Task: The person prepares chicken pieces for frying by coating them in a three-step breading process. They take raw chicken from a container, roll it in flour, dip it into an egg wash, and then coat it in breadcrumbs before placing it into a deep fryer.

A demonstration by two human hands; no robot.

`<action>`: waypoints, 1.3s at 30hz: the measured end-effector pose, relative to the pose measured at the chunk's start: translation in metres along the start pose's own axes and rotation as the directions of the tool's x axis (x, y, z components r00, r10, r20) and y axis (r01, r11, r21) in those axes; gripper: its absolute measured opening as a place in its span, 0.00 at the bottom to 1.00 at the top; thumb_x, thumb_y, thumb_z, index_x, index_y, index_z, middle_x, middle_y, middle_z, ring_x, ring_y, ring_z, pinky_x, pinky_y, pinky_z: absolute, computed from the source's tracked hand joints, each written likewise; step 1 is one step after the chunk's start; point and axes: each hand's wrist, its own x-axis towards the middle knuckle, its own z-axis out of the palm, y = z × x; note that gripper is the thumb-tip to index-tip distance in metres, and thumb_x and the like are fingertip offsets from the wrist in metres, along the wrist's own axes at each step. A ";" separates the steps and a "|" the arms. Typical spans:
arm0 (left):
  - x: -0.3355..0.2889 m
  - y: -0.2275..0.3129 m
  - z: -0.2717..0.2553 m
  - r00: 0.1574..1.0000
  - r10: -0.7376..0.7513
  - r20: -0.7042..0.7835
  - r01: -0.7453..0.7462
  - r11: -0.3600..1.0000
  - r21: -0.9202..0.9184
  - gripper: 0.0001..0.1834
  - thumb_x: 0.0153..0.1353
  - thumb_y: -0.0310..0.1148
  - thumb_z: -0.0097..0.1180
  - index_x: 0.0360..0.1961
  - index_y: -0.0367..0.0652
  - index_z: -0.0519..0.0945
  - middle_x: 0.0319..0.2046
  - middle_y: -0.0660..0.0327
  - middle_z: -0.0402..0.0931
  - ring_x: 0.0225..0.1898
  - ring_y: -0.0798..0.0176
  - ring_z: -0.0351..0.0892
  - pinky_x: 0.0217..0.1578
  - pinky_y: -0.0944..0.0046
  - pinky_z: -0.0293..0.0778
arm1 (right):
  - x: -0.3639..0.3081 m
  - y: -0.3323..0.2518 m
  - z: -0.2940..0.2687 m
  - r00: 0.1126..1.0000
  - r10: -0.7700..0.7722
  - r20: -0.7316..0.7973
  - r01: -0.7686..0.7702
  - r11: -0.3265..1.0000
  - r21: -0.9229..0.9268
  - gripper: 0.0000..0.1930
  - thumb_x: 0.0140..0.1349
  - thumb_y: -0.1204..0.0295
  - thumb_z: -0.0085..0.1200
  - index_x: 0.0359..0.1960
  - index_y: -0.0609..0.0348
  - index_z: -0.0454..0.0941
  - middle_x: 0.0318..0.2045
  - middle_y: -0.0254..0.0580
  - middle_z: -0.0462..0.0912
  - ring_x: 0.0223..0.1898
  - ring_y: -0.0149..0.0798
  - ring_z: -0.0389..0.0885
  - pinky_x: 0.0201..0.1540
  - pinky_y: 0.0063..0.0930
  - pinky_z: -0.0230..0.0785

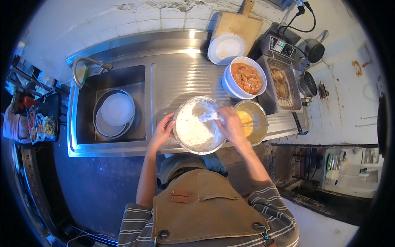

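A round metal bowl of flour (pixel 193 131) stands at the front edge of the steel counter. My left hand (pixel 165 128) grips its left rim, thumb and fingers around the edge. Over the bowl's right side, my right hand (pixel 231 123) is closed on a whitish, flour-coated piece (pixel 210 117); it is blurred and its kind does not show. Just right of it stands a second metal bowl (pixel 260 133) with yellow beaten egg (pixel 245 122) and a thin metal utensil lying across it. Behind, a white tub (pixel 228 87) holds marinated raw meat (pixel 247 77).
A deep fryer (pixel 284 84) with a black-handled basket sits at the right. A white round lid (pixel 226 48) leans by a wooden cutting board (pixel 234 31) at the back. The sink (pixel 88 107) at left, under a faucet (pixel 92 62), holds a pan with white lids.
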 end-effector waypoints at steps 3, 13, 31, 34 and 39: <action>0.000 -0.002 0.000 1.000 -0.011 -0.002 0.011 1.000 -0.006 0.22 0.72 0.33 0.49 0.66 0.47 0.67 0.43 0.59 0.74 0.42 0.67 0.76 0.30 0.67 0.82 | -0.012 0.017 -0.045 0.991 0.114 -0.066 -0.115 0.993 -0.013 0.15 0.52 0.76 0.62 0.44 0.60 0.80 0.41 0.52 0.82 0.46 0.54 0.78 0.51 0.44 0.71; -0.002 0.012 0.003 0.999 -0.033 -0.002 0.033 0.999 0.034 0.23 0.72 0.34 0.47 0.67 0.43 0.65 0.44 0.59 0.75 0.43 0.67 0.76 0.31 0.67 0.81 | -0.041 0.106 -0.053 0.946 0.320 -0.049 -0.324 0.933 -0.158 0.16 0.53 0.76 0.62 0.45 0.59 0.80 0.41 0.50 0.83 0.46 0.53 0.79 0.49 0.44 0.72; -0.005 0.012 0.007 0.999 -0.032 -0.034 0.033 0.999 0.043 0.24 0.72 0.34 0.47 0.67 0.41 0.64 0.44 0.59 0.76 0.43 0.68 0.77 0.31 0.69 0.80 | -0.048 0.164 0.034 0.981 0.055 0.187 0.080 0.760 -0.645 0.14 0.53 0.74 0.56 0.43 0.52 0.83 0.48 0.44 0.78 0.54 0.48 0.71 0.53 0.44 0.65; -0.005 0.010 0.007 0.999 -0.025 -0.046 0.027 0.999 0.039 0.24 0.72 0.34 0.47 0.67 0.41 0.65 0.43 0.60 0.76 0.42 0.68 0.77 0.31 0.69 0.80 | -0.041 0.156 0.029 0.922 0.121 0.368 0.113 0.824 -0.555 0.15 0.52 0.73 0.58 0.43 0.52 0.83 0.46 0.44 0.79 0.54 0.47 0.71 0.54 0.44 0.65; -0.006 0.009 0.007 0.999 -0.011 -0.050 0.012 1.000 0.027 0.24 0.72 0.34 0.47 0.67 0.41 0.65 0.43 0.60 0.76 0.42 0.68 0.77 0.31 0.69 0.80 | -0.044 0.136 -0.011 0.981 0.162 0.105 -0.156 0.986 -0.061 0.17 0.50 0.77 0.60 0.44 0.54 0.81 0.42 0.46 0.80 0.51 0.52 0.74 0.54 0.51 0.65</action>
